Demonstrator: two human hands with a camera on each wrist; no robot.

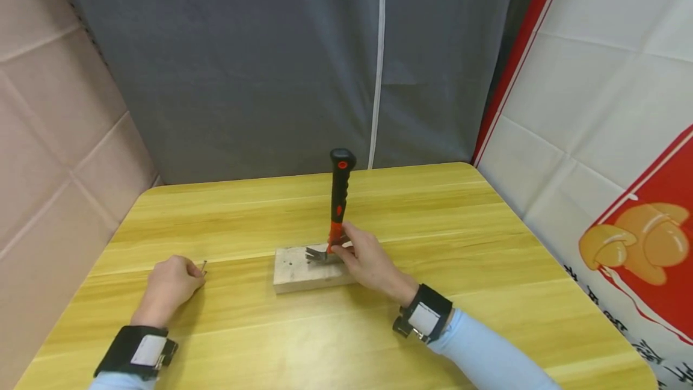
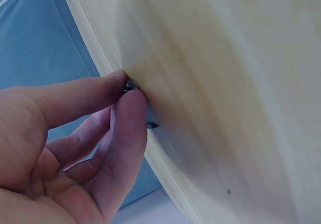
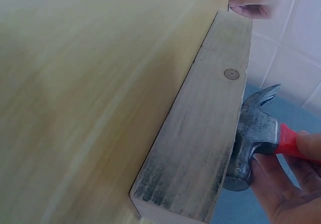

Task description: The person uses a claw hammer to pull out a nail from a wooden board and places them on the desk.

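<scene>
Over the left part of the table, my left hand (image 1: 172, 281) pinches a thin metal nail (image 1: 204, 265) between thumb and fingertips. The left wrist view shows a dark nail tip (image 2: 151, 126) poking out beyond the fingers; whether it is the same nail I cannot tell. My right hand (image 1: 373, 257) grips a claw hammer (image 1: 339, 191) low on its red neck, close to the steel head (image 3: 253, 128). The hammer's black handle points up. Its head is down at the top of a pale wooden block (image 1: 292, 269), with the claw toward the left.
The block lies flat near the middle of the yellow wood-grain table (image 1: 227, 330) and has small dark marks on its top. A grey curtain (image 1: 260, 77) hangs behind the table. Pale cloth walls (image 1: 59, 137) stand at both sides.
</scene>
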